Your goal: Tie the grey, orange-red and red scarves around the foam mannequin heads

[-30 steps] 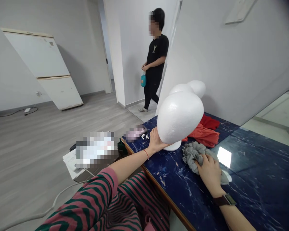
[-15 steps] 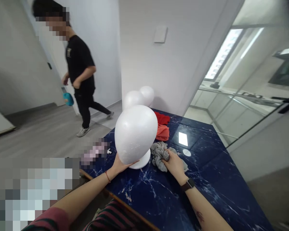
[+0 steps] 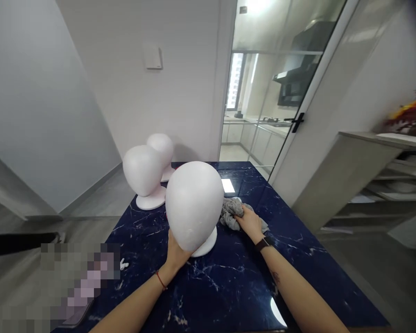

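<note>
A white foam mannequin head (image 3: 194, 203) on a round base stands on the dark blue marbled table, tilted slightly. My left hand (image 3: 176, 254) grips it low at the neck, with most of the fingers hidden behind the foam. To its right, my right hand (image 3: 251, 224) is closed on a crumpled grey cloth (image 3: 230, 214) lying on the tabletop. Two more white foam heads, one nearer (image 3: 143, 170) and one farther (image 3: 161, 147), stand at the back left. Behind the held head, only a sliver of red cloth (image 3: 179, 165) shows.
The blue marbled table (image 3: 225, 291) reaches back to a white wall. Small white items (image 3: 124, 264) lie near its left edge, beside a pixelated pinkish object (image 3: 86, 289). A glass door (image 3: 256, 92) and a shelf unit (image 3: 346, 185) stand beyond on the right.
My view has swung right, so the walking person is mostly out of the picture and the back foam heads show more fully. Both hands keep their holds on the foam head and the cloth.
</note>
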Tool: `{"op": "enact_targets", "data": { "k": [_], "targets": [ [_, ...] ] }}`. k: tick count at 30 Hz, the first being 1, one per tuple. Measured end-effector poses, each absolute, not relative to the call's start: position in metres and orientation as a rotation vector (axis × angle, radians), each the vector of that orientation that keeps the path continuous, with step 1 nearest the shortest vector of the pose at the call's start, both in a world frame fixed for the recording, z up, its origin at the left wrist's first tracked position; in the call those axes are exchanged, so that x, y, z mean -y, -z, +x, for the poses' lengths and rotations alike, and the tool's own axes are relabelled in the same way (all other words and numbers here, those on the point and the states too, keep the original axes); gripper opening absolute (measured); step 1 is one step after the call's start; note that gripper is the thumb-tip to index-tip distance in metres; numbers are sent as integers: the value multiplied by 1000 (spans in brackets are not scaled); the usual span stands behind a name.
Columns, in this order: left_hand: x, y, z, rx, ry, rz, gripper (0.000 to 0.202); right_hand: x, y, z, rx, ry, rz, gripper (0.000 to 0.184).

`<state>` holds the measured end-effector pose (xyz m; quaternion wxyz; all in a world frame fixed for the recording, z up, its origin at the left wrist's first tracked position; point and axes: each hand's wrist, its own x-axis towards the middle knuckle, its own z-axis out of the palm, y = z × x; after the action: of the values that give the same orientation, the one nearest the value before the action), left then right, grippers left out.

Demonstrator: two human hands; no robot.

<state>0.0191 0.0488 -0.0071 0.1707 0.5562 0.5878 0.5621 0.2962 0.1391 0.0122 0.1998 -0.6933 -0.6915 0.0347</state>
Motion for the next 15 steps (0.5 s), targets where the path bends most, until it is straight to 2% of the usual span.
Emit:
{"op": "enact_targets", "data": {
  "k": [4,11,15],
  "targets": [
    [-51,17,10,-1686,-1482,1667,58,-146,0,301,1881,-66,-1683,30],
    [-60,11,13,-1747,-1438,1888,57,-160,-1,325,1421,119,-1590,39],
    [-60,8,18,-1891,-1352,1919,66,-155,-13,339,1086,260,-1516,43]
  ]
}}
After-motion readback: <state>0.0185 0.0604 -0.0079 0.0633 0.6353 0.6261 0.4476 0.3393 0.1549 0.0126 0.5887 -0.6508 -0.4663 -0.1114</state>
